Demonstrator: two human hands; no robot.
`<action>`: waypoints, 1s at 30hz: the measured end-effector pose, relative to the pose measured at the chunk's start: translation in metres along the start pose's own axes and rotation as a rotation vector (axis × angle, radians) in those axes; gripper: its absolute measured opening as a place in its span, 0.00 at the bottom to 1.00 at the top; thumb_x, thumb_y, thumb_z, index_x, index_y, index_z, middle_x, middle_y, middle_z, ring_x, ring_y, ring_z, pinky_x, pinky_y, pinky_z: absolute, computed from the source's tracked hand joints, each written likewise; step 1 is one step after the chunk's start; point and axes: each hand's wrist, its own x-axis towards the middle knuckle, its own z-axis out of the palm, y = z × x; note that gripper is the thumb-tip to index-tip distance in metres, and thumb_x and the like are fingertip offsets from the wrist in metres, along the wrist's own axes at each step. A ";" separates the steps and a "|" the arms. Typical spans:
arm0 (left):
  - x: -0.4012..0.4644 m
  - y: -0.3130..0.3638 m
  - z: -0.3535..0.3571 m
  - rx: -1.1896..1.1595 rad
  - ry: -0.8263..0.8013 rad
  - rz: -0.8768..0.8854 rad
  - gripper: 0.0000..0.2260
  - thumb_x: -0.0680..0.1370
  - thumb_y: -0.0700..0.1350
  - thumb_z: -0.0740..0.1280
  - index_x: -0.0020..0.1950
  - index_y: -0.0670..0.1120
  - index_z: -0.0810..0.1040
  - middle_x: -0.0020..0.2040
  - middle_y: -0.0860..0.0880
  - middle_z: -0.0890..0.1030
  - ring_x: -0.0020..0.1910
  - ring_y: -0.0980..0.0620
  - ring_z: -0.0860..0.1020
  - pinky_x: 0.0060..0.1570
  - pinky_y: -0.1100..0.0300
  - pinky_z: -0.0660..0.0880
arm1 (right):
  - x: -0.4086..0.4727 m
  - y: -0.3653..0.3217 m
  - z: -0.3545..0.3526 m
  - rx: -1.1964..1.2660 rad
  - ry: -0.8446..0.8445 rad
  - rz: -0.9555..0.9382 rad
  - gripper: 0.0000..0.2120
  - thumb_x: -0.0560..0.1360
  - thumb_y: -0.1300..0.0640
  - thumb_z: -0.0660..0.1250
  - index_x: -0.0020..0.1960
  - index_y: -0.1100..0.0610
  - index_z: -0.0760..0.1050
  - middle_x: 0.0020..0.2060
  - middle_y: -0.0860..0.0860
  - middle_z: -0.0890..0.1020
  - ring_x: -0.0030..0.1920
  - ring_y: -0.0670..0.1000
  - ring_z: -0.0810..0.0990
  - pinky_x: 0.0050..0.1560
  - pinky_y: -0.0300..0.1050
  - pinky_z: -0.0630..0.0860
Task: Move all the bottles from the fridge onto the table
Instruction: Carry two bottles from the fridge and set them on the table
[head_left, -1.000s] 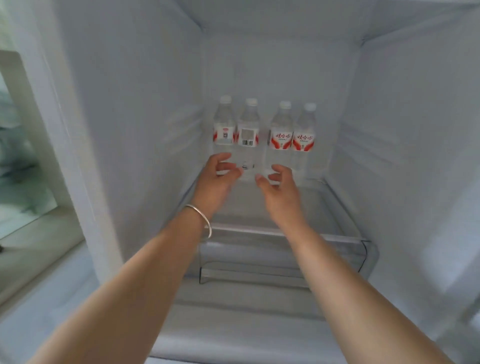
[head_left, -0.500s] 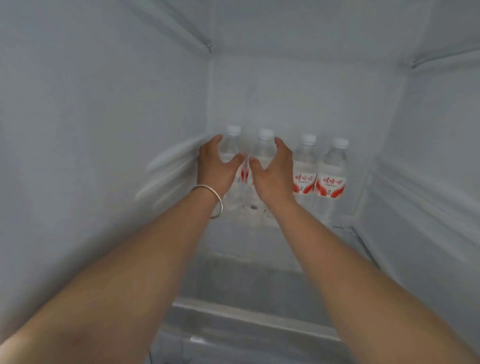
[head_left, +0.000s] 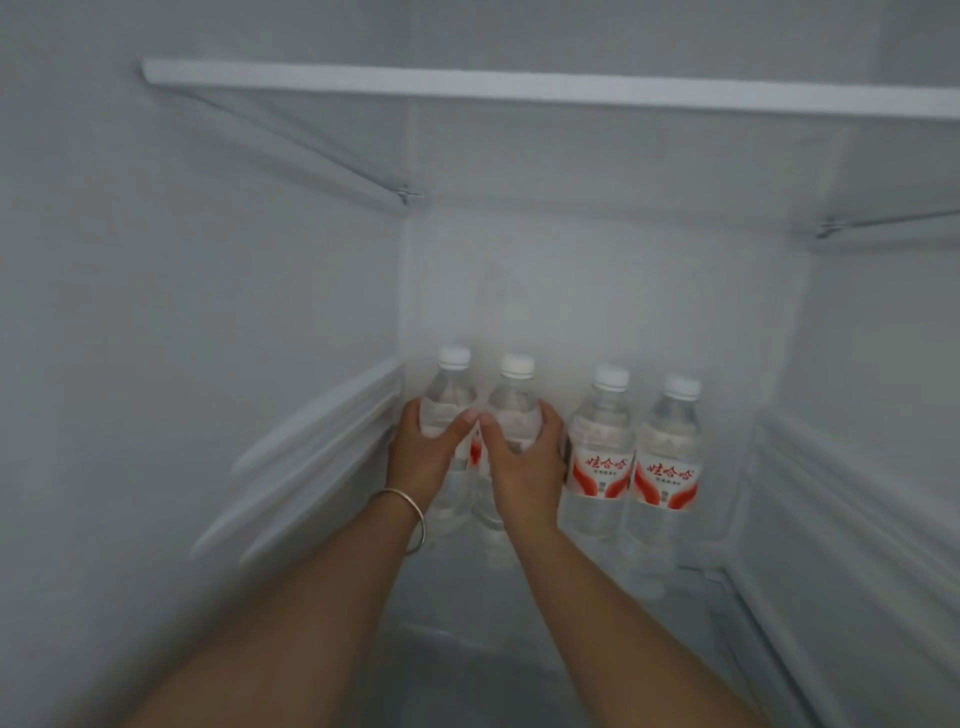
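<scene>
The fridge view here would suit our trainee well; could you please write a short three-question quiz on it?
1. How many water bottles stand in the fridge?
2. True or false: the right hand grips the far-right bottle.
3. Which wrist wears the silver bangle: A left, B right?

Key:
1. Four, in a row at the back wall.
2. False: it grips the second bottle from the left; the left hand grips the leftmost bottle.
3. A.
</scene>
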 end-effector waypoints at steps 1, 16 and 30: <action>-0.001 -0.001 0.001 0.010 0.025 0.009 0.13 0.67 0.51 0.76 0.45 0.58 0.74 0.44 0.60 0.81 0.44 0.61 0.80 0.46 0.64 0.74 | 0.000 0.000 0.000 0.001 0.002 -0.006 0.32 0.67 0.45 0.73 0.66 0.53 0.66 0.55 0.46 0.73 0.57 0.48 0.74 0.56 0.35 0.70; -0.095 0.111 -0.020 -0.183 0.193 0.111 0.10 0.69 0.52 0.73 0.45 0.59 0.74 0.43 0.60 0.80 0.43 0.65 0.80 0.46 0.64 0.75 | -0.050 -0.106 -0.057 -0.034 -0.007 -0.316 0.38 0.57 0.32 0.67 0.63 0.48 0.69 0.56 0.41 0.76 0.55 0.41 0.74 0.54 0.35 0.69; -0.337 0.180 -0.149 -0.152 -0.396 0.003 0.19 0.59 0.68 0.69 0.46 0.62 0.76 0.44 0.57 0.84 0.48 0.55 0.82 0.55 0.50 0.77 | -0.321 -0.201 -0.178 -0.111 0.259 -0.169 0.18 0.62 0.40 0.70 0.47 0.48 0.73 0.32 0.36 0.79 0.36 0.29 0.77 0.34 0.21 0.67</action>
